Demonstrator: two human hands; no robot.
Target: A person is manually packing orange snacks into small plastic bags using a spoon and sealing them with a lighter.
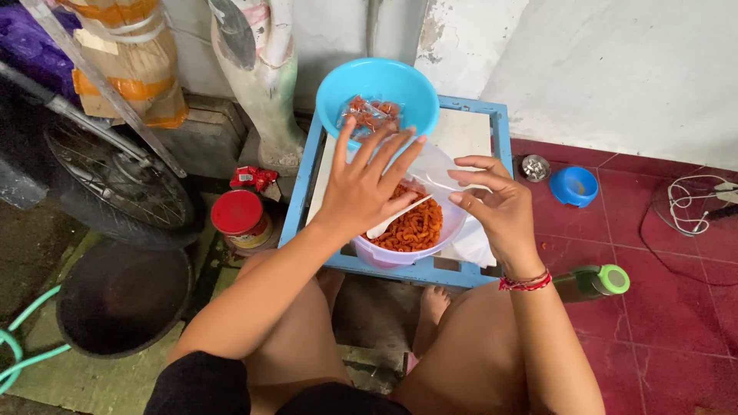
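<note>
— Head view, from the left: what sits beside the low blue-framed table?

— A red-lidded round tin stands on the floor just beside it.

— And the left hand?

— Fingers spread wide, hovering over the pale lilac plastic bowl of orange-red curly snacks, where a white plastic spoon rests. Behind it, a turquoise plastic bowl holds small clear packets.

— The right hand?

— Loosely curled, fingertips pinching a clear plastic bag above the snack bowl.
</note>
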